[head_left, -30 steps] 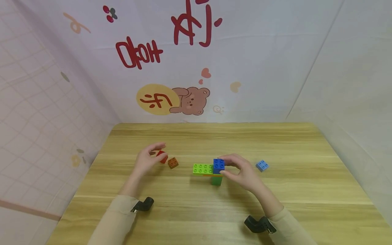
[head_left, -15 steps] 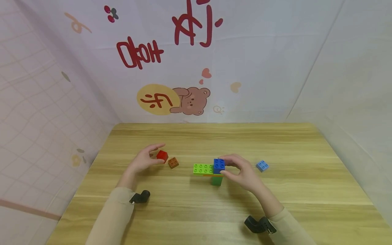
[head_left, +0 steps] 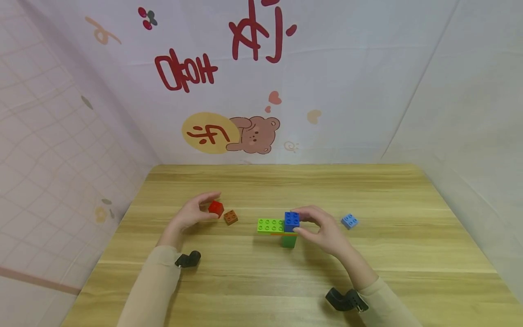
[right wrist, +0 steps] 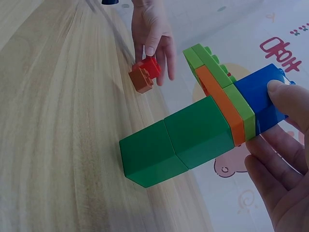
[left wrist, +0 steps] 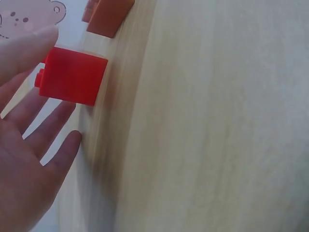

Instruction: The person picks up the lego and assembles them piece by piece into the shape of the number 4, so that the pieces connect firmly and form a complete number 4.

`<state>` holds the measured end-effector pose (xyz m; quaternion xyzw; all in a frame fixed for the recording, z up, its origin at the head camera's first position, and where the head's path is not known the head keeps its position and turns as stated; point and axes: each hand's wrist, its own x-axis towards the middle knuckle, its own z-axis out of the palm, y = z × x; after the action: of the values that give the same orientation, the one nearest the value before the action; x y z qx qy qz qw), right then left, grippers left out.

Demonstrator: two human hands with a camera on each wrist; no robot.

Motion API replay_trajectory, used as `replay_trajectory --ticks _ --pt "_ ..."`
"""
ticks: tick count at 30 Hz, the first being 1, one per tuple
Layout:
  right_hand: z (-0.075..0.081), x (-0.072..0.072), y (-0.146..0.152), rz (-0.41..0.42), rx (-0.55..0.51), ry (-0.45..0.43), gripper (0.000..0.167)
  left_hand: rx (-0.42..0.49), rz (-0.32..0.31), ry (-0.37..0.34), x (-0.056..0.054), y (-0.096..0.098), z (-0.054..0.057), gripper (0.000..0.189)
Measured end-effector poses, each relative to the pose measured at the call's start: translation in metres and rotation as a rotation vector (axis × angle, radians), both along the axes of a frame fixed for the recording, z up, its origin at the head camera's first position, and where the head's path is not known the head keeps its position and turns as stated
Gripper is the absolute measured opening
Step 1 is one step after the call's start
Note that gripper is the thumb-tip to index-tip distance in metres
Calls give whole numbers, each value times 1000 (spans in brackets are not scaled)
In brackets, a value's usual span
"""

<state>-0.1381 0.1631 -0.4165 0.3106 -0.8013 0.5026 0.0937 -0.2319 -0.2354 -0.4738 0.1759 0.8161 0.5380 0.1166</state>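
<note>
In the head view, my left hand [head_left: 189, 213] has its thumb and fingers spread around a red toy brick [head_left: 215, 209] on the table. The left wrist view shows the thumb at the top edge of the red brick [left wrist: 72, 76] and the other fingers loosely extended behind it. My right hand [head_left: 327, 231] pinches a dark blue brick [head_left: 292, 221] on top of a built stack. Below the blue one lie a lime green long brick [head_left: 269, 225] and an orange plate [right wrist: 219, 104], over two upright dark green bricks [right wrist: 169, 145].
A brown-orange brick [head_left: 230, 217] lies just right of the red one. On the far side of my right hand is a light blue brick [head_left: 349, 221]. Behind the wooden table [head_left: 261, 281] hangs a printed white cloth [head_left: 347, 81].
My left hand has drawn back slightly to the left, leaving more of the red brick in sight. The right hand and the stack have stayed in place.
</note>
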Motion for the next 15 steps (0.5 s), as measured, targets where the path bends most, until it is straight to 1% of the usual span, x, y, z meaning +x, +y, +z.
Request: replay_trajectory --ticks 4,9,12,15 --pt "-1 -1 1 -3 4 -5 39 21 -24 -20 -2 -1 -4 72" --pt "-1 -1 1 -9 11 -5 39 70 -36 -48 -1 -3 -8 72" --pt "-1 -1 1 -10 12 0 39 78 -24 -40 0 -4 -10 70" --pt "-2 -1 1 -9 14 1 39 63 9 -11 0 -3 -12 63"
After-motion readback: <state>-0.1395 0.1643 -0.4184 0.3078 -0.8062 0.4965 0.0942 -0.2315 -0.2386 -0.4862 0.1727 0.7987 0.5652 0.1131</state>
